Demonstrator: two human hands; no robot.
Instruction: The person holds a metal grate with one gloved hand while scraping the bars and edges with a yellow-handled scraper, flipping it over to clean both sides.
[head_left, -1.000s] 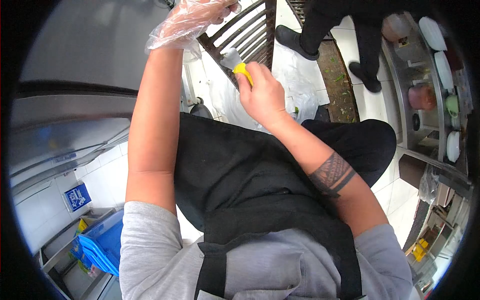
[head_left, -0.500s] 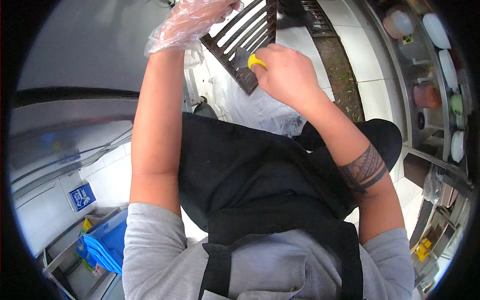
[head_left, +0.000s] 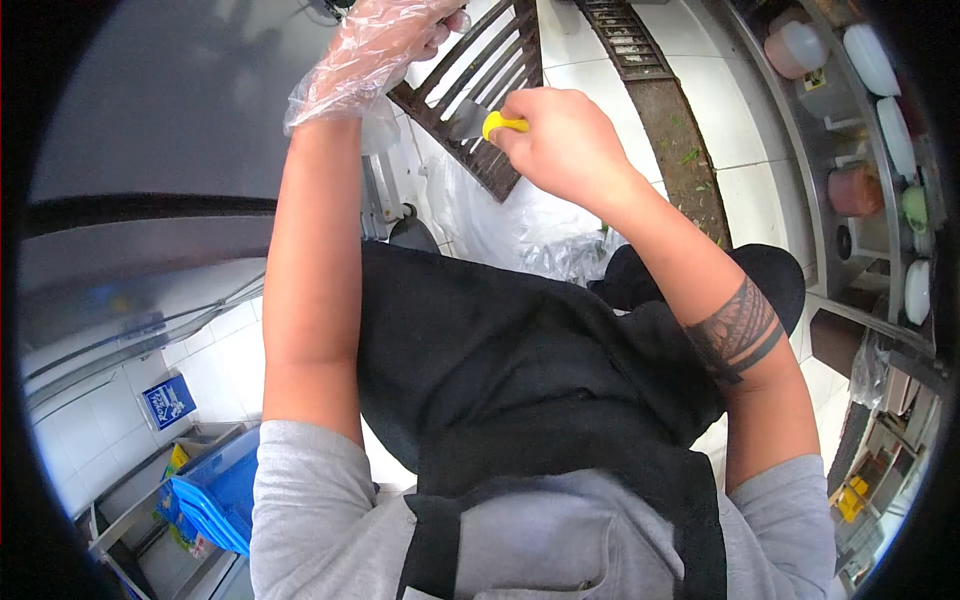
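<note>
My left hand (head_left: 405,45), in a clear plastic glove, is at the top with its fingers curled at the side of a dark, rusty drain grate (head_left: 468,150). The grate is held at a slant, its slatted part running out of the top of the view. In my bare right hand (head_left: 570,145) is a scraper (head_left: 505,125) with a yellow handle. The scraper's grey blade lies over the grate's slats near its lower end; exact contact is hard to see. Crumpled clear plastic sheeting (head_left: 540,235) is beneath the grate, on the floor.
A floor drain channel (head_left: 690,150) with dirt and leaf bits runs on the right, partly covered by another grate (head_left: 625,40). Shelves hold containers (head_left: 855,190) at far right. A large grey metal surface (head_left: 170,100) stands at left. Blue bins (head_left: 215,485) sit lower left.
The grate's lower end has shifted slightly down. My right hand and the scraper have moved a little left along it. A dark shape at the top, beside the grate, is gone from view.
</note>
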